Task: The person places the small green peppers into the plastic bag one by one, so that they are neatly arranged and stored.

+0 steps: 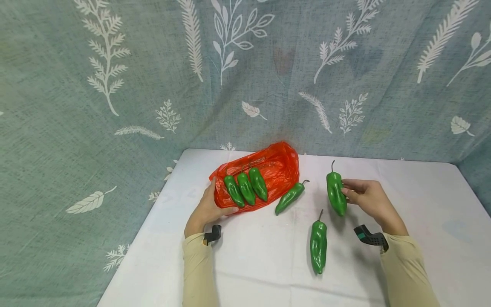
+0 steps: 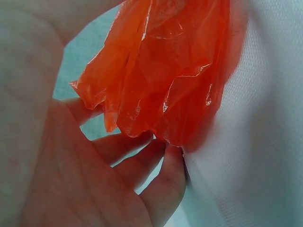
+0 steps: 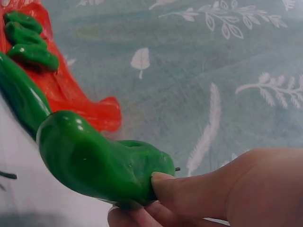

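Raised above the white table, a green chili pepper (image 1: 336, 194) is pinched between the thumb and fingers of my right hand (image 1: 370, 198). The right wrist view shows the thumb pressing one side of this pepper (image 3: 94, 161). At the left end of the red plastic bag (image 1: 281, 164), my left hand (image 1: 209, 209) rests with thumb and fingers spread. Its loosely bent fingers (image 2: 142, 165) touch the crumpled bag edge. Three green peppers (image 1: 245, 187) lie side by side on the bag. Another pepper (image 1: 290, 198) lies beside the bag's right edge.
One more green pepper (image 1: 318, 246) lies on the white tabletop (image 1: 264, 264), nearer to me than the raised one. Behind the table hangs a grey-green leaf-patterned cloth (image 1: 268, 106). Each wrist wears a dark band with a small device.
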Demonstrator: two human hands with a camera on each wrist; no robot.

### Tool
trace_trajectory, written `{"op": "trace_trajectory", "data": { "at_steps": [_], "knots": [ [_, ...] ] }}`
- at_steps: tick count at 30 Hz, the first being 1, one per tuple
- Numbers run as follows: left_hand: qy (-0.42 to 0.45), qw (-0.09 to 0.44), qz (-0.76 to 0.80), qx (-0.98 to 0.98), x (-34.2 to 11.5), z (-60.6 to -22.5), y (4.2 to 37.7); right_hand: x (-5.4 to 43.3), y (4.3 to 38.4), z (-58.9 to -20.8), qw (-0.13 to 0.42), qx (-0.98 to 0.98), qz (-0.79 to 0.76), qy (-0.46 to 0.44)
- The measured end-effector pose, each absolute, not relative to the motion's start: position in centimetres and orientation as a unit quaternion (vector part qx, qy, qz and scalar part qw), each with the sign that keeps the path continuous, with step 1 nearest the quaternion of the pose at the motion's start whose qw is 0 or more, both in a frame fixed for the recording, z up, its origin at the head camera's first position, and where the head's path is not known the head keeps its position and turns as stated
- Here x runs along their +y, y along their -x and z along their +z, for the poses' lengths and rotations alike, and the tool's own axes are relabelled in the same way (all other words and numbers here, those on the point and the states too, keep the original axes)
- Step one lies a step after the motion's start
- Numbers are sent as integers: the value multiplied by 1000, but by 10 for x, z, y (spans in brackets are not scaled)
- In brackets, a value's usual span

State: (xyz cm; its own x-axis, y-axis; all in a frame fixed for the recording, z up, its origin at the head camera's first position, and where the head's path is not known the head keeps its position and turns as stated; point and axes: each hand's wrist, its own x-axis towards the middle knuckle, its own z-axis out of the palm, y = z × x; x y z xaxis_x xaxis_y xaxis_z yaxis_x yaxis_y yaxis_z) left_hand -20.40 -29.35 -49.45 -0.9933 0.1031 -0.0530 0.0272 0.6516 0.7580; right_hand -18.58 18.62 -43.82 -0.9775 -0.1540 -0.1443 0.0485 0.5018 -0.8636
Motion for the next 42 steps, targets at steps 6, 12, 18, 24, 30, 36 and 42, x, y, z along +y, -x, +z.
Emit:
{"op": "trace_trajectory", "data": {
  "at_steps": [6, 12, 18, 24, 30, 36, 42],
  "knots": [
    [-34, 45, 414, 909, -293, -495, 204, 178, 191, -434, 100, 846, -522, 32],
    [-34, 47, 418, 907, -292, -494, 203, 171, 194, -430, 101, 834, -541, 33],
    [-37, 48, 416, 907, -293, -494, 203, 164, 200, -425, 97, 833, -543, 36],
    [-29, 51, 414, 908, -292, -494, 202, 157, 206, -418, 90, 840, -534, 45],
    [-40, 47, 428, 902, -292, -493, 202, 148, 213, -411, 89, 847, -522, 48],
    [-41, 46, 428, 902, -293, -494, 202, 137, 221, -402, 79, 847, -522, 60],
    [-42, 43, 424, 904, -293, -496, 204, 130, 228, -399, 76, 842, -529, 74]
  ]
}}
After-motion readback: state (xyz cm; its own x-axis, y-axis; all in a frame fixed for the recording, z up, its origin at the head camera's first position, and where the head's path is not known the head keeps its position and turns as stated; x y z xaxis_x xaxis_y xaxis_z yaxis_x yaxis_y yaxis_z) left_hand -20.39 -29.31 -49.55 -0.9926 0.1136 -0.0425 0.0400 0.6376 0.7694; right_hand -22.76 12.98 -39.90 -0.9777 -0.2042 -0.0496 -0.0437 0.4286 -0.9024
